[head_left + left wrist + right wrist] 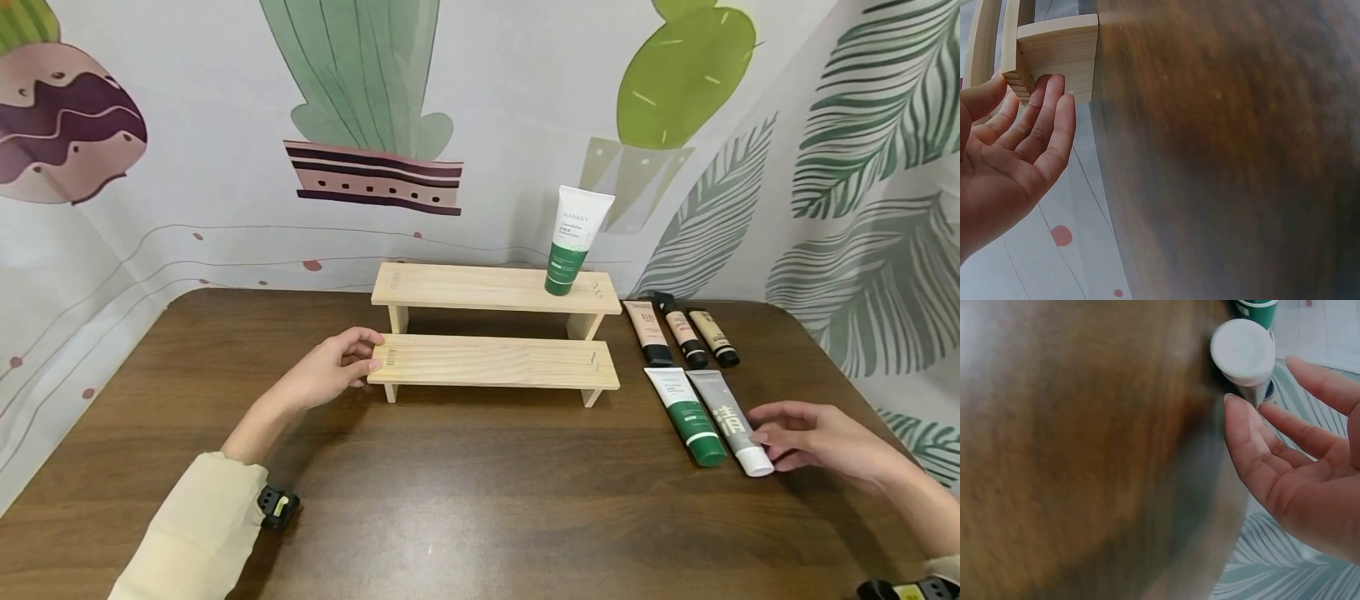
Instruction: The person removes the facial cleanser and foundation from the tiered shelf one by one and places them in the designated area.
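Observation:
A pale two-tier wooden shelf [491, 362] stands on the table. My left hand [326, 371] holds the left end of its lower board, thumb at the board's edge and fingers beside the end support [1063, 56]. On the upper board, a white-and-green tube [576, 237] stands upright on its green cap near the right end. My right hand [832, 442] is beside the white cap [1244, 351] of a silver-grey tube [723, 412] lying on the table. Its thumb and fingers are spread apart around the cap's end. Left of that lies another white-and-green tube [686, 417].
Behind these lie a pink BB tube [647, 329] with a black cap, a beige tube [685, 333] and a yellowish tube [714, 335]. The brown wooden table [450, 508] ends at a patterned cloth backdrop [510, 100] with cacti and leaves.

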A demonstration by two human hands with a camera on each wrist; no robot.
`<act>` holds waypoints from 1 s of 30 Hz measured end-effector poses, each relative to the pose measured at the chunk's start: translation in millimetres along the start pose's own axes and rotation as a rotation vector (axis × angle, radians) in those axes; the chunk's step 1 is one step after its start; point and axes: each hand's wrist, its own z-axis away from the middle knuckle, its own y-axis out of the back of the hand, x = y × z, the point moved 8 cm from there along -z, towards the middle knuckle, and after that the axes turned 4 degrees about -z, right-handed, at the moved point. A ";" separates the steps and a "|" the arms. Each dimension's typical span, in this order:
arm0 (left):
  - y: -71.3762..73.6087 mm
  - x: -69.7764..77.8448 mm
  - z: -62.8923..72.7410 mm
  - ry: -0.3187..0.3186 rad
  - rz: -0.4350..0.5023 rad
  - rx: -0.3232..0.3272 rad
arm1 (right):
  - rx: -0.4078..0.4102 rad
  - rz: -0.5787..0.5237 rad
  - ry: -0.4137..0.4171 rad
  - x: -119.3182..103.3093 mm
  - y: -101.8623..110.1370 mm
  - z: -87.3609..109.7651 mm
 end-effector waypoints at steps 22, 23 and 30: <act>0.1 -1.3 -1.4 -0.009 0.031 -0.002 | 0.159 0.318 0.091 -76.6 -7.1 -35.2; 0.1 -1.2 -1.5 -0.009 0.037 -0.002 | 0.161 0.342 0.096 -80.0 -9.6 -37.7; 0.0 -0.8 -1.3 -0.007 0.046 -0.002 | 0.186 0.424 0.151 -105.5 -27.1 -58.2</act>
